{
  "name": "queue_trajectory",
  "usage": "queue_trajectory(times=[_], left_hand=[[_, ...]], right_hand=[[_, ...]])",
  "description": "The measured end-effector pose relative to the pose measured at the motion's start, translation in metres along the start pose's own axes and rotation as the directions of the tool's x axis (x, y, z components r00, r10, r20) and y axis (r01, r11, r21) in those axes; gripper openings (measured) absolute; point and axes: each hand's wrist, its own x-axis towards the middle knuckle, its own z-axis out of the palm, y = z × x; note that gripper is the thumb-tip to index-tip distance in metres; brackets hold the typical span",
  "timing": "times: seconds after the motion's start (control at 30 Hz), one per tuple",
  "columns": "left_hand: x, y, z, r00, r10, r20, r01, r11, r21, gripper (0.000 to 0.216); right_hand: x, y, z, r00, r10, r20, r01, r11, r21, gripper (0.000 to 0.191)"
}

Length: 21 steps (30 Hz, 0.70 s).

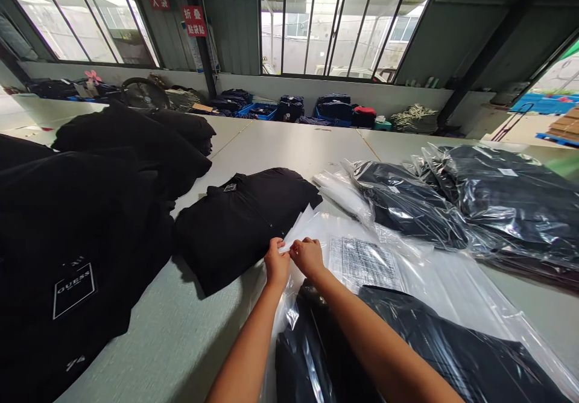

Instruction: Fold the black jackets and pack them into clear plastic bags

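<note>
- Head view, the only one: both bare hands close together over the near middle of a pale grey-green surface [181,336].
- Left hand [275,261]: fingers curled nearly closed, thumb and fingertips pinching an edge of a clear, thin plastic bag [305,225].
- Right hand [308,257]: just beside it, likewise curled in, fingertips apparently gripping the same edge; exact finger contact too small to make out.
- Bag: on the surface at centre, its raised corner against the near right side of a folded black cloth garment with a small label at the neck [244,222]. Block of dark print [364,264] right of the hands.
- Below the forearms: dark garments in clear film [434,336]. Far right, a glossy stack of bagged dark garments [525,198]; left, heaped black garments [149,149].
- Technique, my judgement: pinch one layer per hand, rub the film to part it, then draw edges apart evenly; thin film likely clings, and a hard tug could tear it.
</note>
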Motion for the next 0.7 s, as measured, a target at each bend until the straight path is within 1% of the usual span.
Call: queue_trajectory(times=[0.1,0.2,0.27,0.33,0.47,0.57,0.63,0.67,0.7], left_hand=[[0.0,0.002,0.001,1.0,0.004,-0.005,-0.004,1.0,-0.022,0.037],[0.002,-0.001,0.002,1.0,0.004,-0.001,-0.004,1.0,-0.023,0.034],[0.003,-0.005,0.001,1.0,-0.011,-0.017,0.01,1.0,-0.022,0.032],[0.005,-0.011,0.0,0.999,-0.011,-0.041,0.01,1.0,-0.013,0.032],[0.007,-0.022,0.0,0.998,0.017,-0.056,-0.014,0.998,0.059,0.03],[0.007,-0.026,0.001,0.999,0.019,-0.048,-0.013,0.993,0.119,0.028],[0.006,-0.028,0.002,0.999,0.013,-0.041,-0.007,0.99,0.143,0.026],[0.006,-0.028,0.002,0.999,0.012,-0.038,-0.006,0.989,0.146,0.026],[0.005,-0.028,0.002,0.999,0.013,-0.036,-0.007,0.99,0.143,0.025]], right_hand=[[0.003,0.002,-0.001,0.995,0.094,0.012,-0.095,0.994,0.061,0.018],[0.007,0.01,0.001,0.983,0.182,-0.002,-0.18,0.972,0.15,0.018],[0.01,0.021,0.003,0.967,0.254,0.01,-0.248,0.934,0.257,0.02],[0.011,0.036,0.005,0.948,0.317,0.026,-0.303,0.875,0.378,0.019],[0.007,0.073,0.007,0.892,0.449,0.058,-0.389,0.696,0.604,0.013],[-0.003,0.107,0.004,0.803,0.588,0.095,-0.44,0.477,0.761,0.007],[-0.01,0.13,0.001,0.738,0.665,0.112,-0.427,0.332,0.841,0.006],[-0.014,0.141,-0.002,0.711,0.692,0.12,-0.412,0.273,0.869,0.007],[-0.018,0.152,-0.005,0.694,0.709,0.121,-0.396,0.236,0.887,0.008]])
